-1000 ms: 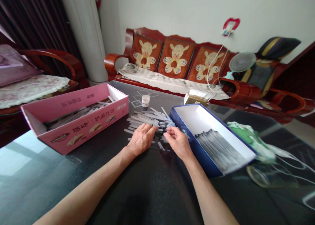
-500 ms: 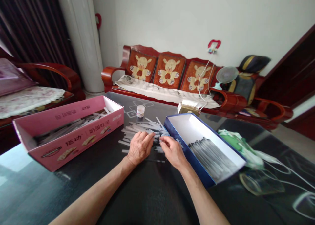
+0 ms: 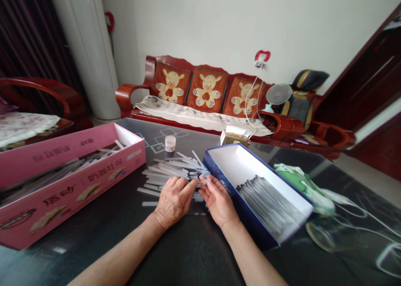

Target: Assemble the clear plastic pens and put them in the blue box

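A pile of several thin white strips (image 3: 171, 169) lies on the dark table (image 3: 194, 244). My left hand (image 3: 172, 200) rests palm down at the near edge of the pile, fingers curled onto the strips. Beside it, my right hand (image 3: 217, 200) pinches a small clear-white strip (image 3: 205, 180) between thumb and fingers. The fingertips of both hands nearly meet. Just right of my right hand stands a blue box with a white inside (image 3: 230, 156), holding a row of dark thin sticks (image 3: 266, 196).
A long pink carton (image 3: 72, 183) with more white strips stands at the left. A small white jar (image 3: 170, 143) and a tan box (image 3: 232, 136) sit behind the pile. Green and white bags (image 3: 305, 181) lie at right. A red wooden sofa (image 3: 219, 98) stands beyond the table.
The camera has turned right and down, so everything shifted left in view. Both hands stayed at the pile's near edge, and my right hand's fingers have lifted a small strip.
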{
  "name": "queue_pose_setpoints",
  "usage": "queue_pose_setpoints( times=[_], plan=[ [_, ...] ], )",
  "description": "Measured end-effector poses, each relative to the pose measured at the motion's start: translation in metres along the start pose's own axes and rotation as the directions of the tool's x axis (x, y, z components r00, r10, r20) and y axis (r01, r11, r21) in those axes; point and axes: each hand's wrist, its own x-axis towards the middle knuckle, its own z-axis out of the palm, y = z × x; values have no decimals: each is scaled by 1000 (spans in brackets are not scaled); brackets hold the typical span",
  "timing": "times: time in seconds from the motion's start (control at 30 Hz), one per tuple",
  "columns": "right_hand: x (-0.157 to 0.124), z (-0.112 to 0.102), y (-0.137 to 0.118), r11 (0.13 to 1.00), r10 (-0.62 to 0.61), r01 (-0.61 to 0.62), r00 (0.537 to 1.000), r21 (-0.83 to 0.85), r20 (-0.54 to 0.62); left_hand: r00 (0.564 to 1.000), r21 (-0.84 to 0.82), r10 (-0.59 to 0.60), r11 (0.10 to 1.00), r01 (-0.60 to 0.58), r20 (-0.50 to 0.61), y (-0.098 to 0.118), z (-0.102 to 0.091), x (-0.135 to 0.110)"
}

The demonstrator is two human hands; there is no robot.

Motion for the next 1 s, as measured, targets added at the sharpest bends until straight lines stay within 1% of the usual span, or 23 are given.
queue_pose_setpoints(
  times=[0.27,0.37,0.43,0.5,0.6,0.7,0.8,0.93,1.0],
  plan=[
    [2,-1,4,999,16,-15,1000,-30,23,999,15,-45,999,45,24,-2,5,-1],
    [0,1,5,995,-7,10,1000,-98,30,998,15,-50,999,49,24,-1,5,-1],
    [-1,1,6,982,-49,56,998,-180,44,999,-7,-44,999,44,16,-1,4,-1],
    [-2,0,7,951,-109,123,992,-285,63,999,-49,-54,997,54,5,-1,3,-1],
    [-3,-3,4,867,-197,231,973,-442,122,996,-127,-86,988,85,-3,0,2,0],
    [-4,-3,-1,791,-237,295,955,-536,177,997,-171,-71,983,73,17,0,2,0],
    [-7,1,-6,768,-232,285,959,-573,165,998,-167,-41,985,47,41,-1,1,2],
    [-10,5,-10,790,-219,222,973,-572,74,999,-137,8,991,-3,37,-1,-2,3],
    [-10,6,-9,807,-208,203,976,-555,55,999,-113,24,993,-20,31,1,-3,2]
  ],
)
